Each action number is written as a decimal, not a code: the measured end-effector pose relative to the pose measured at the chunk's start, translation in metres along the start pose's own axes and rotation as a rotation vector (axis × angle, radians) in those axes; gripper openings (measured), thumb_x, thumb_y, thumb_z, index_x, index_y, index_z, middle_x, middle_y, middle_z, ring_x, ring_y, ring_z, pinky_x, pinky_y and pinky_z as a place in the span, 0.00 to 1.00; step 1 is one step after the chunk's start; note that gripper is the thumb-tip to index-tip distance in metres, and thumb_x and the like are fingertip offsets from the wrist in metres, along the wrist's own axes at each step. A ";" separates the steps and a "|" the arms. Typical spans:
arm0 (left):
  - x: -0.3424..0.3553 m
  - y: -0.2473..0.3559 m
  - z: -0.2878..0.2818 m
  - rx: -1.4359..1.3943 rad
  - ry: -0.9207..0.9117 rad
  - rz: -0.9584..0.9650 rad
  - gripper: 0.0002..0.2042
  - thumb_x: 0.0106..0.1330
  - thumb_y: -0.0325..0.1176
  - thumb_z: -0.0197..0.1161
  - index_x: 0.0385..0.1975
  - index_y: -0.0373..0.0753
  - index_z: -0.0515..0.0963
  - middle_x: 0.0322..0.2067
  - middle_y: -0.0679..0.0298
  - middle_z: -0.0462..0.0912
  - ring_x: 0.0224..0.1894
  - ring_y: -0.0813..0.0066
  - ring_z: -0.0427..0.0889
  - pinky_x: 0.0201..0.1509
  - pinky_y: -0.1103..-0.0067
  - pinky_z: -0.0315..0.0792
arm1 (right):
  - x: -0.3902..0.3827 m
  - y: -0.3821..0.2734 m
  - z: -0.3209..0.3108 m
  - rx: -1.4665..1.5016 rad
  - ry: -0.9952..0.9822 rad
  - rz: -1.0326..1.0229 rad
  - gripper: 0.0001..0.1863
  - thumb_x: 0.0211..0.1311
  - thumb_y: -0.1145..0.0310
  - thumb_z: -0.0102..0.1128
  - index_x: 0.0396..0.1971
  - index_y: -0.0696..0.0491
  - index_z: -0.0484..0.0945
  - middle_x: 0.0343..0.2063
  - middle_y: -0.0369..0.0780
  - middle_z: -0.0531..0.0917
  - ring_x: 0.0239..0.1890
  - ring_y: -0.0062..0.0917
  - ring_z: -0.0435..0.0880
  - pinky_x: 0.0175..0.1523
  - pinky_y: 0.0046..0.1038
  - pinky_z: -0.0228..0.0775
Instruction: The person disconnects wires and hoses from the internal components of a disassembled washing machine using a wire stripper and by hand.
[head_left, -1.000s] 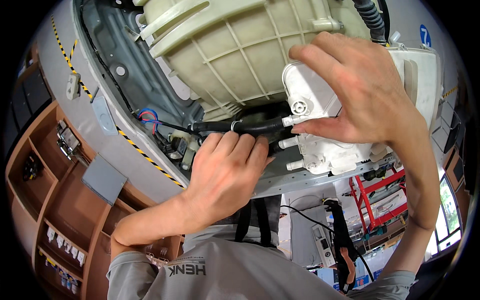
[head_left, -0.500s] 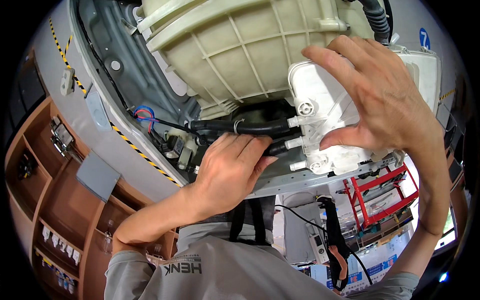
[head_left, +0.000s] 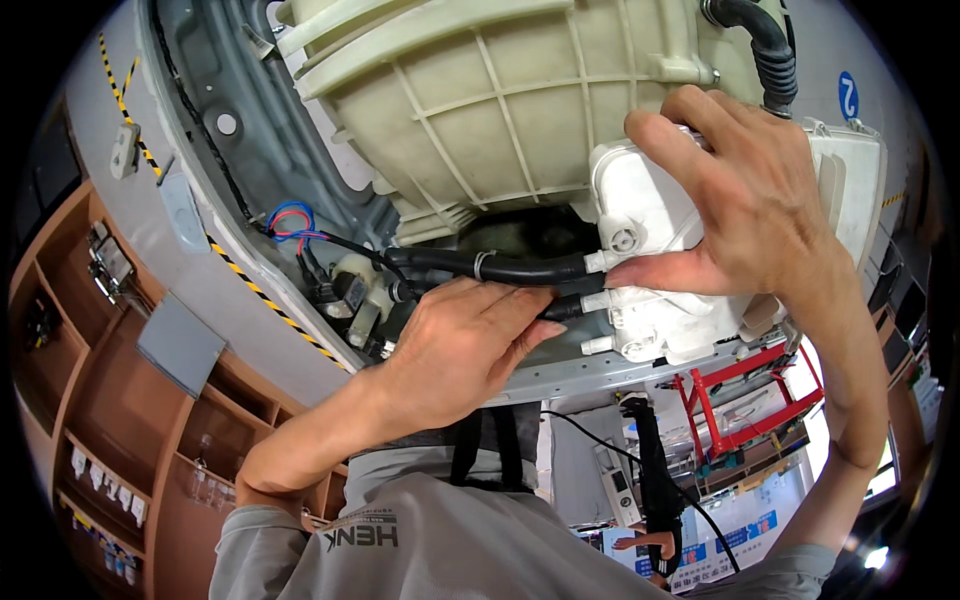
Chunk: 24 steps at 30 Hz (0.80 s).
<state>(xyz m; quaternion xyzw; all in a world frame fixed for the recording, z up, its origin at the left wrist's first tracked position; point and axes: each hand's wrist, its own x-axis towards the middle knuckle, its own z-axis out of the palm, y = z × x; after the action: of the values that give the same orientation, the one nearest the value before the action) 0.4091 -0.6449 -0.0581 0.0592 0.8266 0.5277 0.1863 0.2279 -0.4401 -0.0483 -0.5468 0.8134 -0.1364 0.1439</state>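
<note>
My left hand (head_left: 460, 340) is closed round the lower black rubber hose (head_left: 567, 308), close to where it meets a spout of a white plastic box (head_left: 655, 195). My right hand (head_left: 745, 190) spans that box, fingers over its far edge and thumb pressed near the upper spout. An upper black hose (head_left: 540, 270), banded by a metal clip, runs to this spout. A third white spout (head_left: 598, 345) on the box has no hose. Behind the hands stands a large cream ribbed plastic tub (head_left: 480, 110).
A grey metal cabinet frame (head_left: 225, 120) surrounds the parts. Blue and red wires (head_left: 290, 222) and a valve-like part (head_left: 350, 295) sit left of the hoses. A corrugated grey hose (head_left: 770, 60) hangs at upper right. Beyond are wooden shelves (head_left: 120, 380), a red metal frame (head_left: 745, 400) and another person (head_left: 660, 500).
My right thumb has moved up the box toward the upper spout. My left hand keeps its grip on the lower hose. The whole view has shifted slightly.
</note>
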 end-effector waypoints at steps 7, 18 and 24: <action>0.003 0.002 -0.003 -0.014 -0.024 0.004 0.13 0.57 0.30 0.70 0.39 0.31 0.79 0.28 0.55 0.82 0.26 0.57 0.80 0.30 0.70 0.72 | 0.005 -0.001 -0.002 0.031 -0.093 0.044 0.39 0.27 0.39 0.75 0.37 0.52 0.74 0.30 0.39 0.72 0.30 0.36 0.77 0.30 0.35 0.66; 0.006 0.007 0.000 -0.058 -0.009 -0.081 0.12 0.58 0.27 0.68 0.39 0.30 0.78 0.29 0.51 0.81 0.27 0.53 0.79 0.30 0.69 0.72 | 0.000 -0.002 0.002 0.056 -0.071 0.088 0.41 0.27 0.39 0.75 0.40 0.53 0.74 0.33 0.40 0.74 0.33 0.38 0.78 0.35 0.37 0.68; 0.005 0.004 0.000 0.010 0.001 -0.098 0.12 0.60 0.30 0.67 0.40 0.30 0.78 0.30 0.51 0.81 0.31 0.51 0.80 0.36 0.67 0.72 | -0.013 -0.011 -0.025 0.072 0.087 0.214 0.41 0.41 0.45 0.73 0.52 0.57 0.73 0.49 0.46 0.76 0.51 0.38 0.77 0.53 0.36 0.70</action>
<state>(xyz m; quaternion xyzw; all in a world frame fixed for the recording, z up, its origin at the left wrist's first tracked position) 0.4039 -0.6417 -0.0561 0.0191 0.8312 0.5139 0.2112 0.2321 -0.4306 -0.0196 -0.4448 0.8672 -0.1729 0.1419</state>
